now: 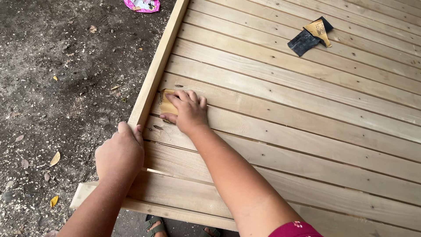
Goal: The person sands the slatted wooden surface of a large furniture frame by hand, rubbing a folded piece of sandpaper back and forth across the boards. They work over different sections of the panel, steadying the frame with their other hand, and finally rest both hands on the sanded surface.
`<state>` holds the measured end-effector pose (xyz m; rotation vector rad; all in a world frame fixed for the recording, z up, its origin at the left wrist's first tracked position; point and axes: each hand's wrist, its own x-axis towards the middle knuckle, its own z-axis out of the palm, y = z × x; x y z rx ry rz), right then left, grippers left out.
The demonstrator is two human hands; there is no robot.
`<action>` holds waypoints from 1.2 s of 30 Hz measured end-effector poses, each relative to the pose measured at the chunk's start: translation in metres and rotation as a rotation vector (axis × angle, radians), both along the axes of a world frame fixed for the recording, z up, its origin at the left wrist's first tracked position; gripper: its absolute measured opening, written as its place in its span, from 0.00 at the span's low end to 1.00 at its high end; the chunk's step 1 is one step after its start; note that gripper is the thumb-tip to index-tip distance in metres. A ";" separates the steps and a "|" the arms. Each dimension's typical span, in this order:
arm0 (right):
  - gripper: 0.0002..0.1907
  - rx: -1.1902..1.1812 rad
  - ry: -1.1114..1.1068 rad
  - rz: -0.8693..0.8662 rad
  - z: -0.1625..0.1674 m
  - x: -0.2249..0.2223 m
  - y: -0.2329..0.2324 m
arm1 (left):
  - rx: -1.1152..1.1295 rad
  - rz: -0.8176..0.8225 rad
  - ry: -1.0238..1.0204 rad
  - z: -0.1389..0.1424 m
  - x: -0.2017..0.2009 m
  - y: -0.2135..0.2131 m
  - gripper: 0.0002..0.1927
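The right hand [186, 109] is pressing a small tan piece of sandpaper [166, 105] flat on a plank of the big wooden panel [307, 131], close to the raised frame rail [158, 66] that is running along the panel's edge at about 9 o'clock from the hand. The risk here, as I judge it, is that the paper is slipping out from under the palm, because only a small corner is showing past the fingers [188, 95] and the grip is only pressure from above; then the bare fingertips could be rubbing on raw wood and catching a splinter, mostly near the dark knot marks just beside the hand. The knuckles could also be hitting the rail if the stroke is going too far toward 9 o'clock. The fingers of the right hand are lying nearly flat and close together, spread only a little, covering the sandpaper and not closing around it. The left hand [120, 153] is at about 7 o'clock from the right one; its fingers are curled over the rail and holding it, and this is steadying the panel. Another folded sheet of sandpaper, black and tan [309, 37], is lying well apart at about 2 o'clock, untouched.
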<state>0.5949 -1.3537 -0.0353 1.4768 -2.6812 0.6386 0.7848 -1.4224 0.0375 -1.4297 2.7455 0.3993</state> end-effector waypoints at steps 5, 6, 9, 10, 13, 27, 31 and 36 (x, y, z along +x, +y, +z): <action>0.37 0.029 0.042 -0.060 -0.003 -0.011 0.043 | 0.048 0.033 -0.020 0.003 0.001 0.003 0.25; 0.36 0.035 0.054 -0.086 -0.003 -0.018 0.062 | 0.039 0.026 -0.016 0.004 0.001 0.004 0.25; 0.34 0.059 0.095 -0.166 -0.004 -0.042 0.133 | 0.012 0.015 0.007 0.005 0.001 0.007 0.25; 0.34 0.077 0.112 -0.193 -0.004 -0.051 0.160 | 0.006 0.016 0.018 0.005 0.002 0.008 0.25; 0.32 0.129 0.160 -0.301 -0.001 -0.074 0.239 | -0.004 0.029 0.012 0.001 0.003 0.007 0.25; 0.29 0.131 0.147 -0.263 0.006 -0.147 0.250 | 0.188 0.001 0.117 -0.023 -0.083 -0.056 0.27; 0.32 0.176 0.003 -0.175 0.018 -0.154 0.218 | 0.191 0.005 0.110 -0.018 -0.108 -0.062 0.26; 0.34 0.125 -0.042 -0.043 0.007 -0.136 0.135 | 0.152 -0.015 0.114 -0.010 -0.110 -0.057 0.24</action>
